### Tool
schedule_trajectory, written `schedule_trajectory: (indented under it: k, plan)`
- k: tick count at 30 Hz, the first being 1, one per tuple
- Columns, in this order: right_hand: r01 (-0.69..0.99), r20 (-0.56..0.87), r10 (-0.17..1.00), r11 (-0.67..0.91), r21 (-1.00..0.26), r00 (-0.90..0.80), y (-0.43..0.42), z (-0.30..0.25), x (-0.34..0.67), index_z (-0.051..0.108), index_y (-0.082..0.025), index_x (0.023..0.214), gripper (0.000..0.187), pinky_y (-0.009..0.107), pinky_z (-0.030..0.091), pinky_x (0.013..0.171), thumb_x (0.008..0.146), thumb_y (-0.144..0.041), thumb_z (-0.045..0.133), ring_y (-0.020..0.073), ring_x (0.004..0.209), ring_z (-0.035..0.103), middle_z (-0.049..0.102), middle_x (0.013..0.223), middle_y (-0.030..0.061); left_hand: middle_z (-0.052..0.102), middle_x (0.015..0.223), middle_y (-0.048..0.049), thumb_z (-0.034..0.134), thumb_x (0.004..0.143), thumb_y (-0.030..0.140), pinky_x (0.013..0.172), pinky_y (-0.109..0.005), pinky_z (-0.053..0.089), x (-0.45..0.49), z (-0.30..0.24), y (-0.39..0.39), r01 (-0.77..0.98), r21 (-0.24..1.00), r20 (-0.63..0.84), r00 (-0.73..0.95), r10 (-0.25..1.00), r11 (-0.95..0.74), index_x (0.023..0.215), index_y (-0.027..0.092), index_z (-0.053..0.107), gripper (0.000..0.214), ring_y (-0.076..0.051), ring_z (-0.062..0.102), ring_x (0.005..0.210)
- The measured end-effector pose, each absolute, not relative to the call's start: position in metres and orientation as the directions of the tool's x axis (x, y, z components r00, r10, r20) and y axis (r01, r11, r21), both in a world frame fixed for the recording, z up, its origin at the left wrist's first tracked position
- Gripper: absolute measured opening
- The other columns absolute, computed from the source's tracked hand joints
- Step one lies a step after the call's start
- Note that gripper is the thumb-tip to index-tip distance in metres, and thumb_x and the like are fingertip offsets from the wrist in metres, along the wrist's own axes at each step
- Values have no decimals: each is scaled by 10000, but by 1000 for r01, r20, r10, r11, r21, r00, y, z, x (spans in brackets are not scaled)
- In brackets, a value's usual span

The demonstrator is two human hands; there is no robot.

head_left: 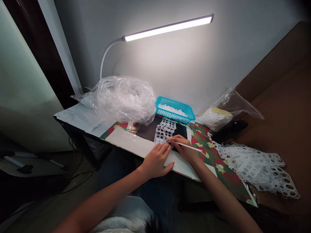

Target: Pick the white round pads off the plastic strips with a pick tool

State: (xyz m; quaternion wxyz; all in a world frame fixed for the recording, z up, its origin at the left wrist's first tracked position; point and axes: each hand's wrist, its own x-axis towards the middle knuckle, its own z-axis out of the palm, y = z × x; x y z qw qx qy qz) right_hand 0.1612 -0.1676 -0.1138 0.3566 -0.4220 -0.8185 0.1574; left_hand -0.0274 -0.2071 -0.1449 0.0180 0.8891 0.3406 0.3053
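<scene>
Under the lamp, the left hand lies open, its fingers pressing on a perforated white sheet and pinning it to a pale board. The right hand grasps a thin white stick like a pen, its end at the sheet, with a blue basket close behind.

Head-worn view, facing forward and down
</scene>
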Motion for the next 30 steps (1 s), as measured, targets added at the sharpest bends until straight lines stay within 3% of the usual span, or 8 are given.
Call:
schedule_trajectory:
  k: [12,30]
  plan:
    - [502,398,796,600,-623,-457,-168,-114,163,690,-271,945,171,394,514,876,886,-316,536,209,1017,619,691,1057,47,515,1303,-180,422,880,448,1090,-417,312,-28,-149,-207,598,244,524,581,623,-763,1259,41,488,561,-275,463,1233]
    - [530,395,792,607,-592,-465,-167,-119,164,703,-280,938,187,415,513,886,889,-319,527,224,1038,598,696,1067,38,518,1296,-174,428,879,439,1084,-422,316,-28,-146,-208,591,267,513,582,631,-762,1257,54,488,543,-276,460,1228]
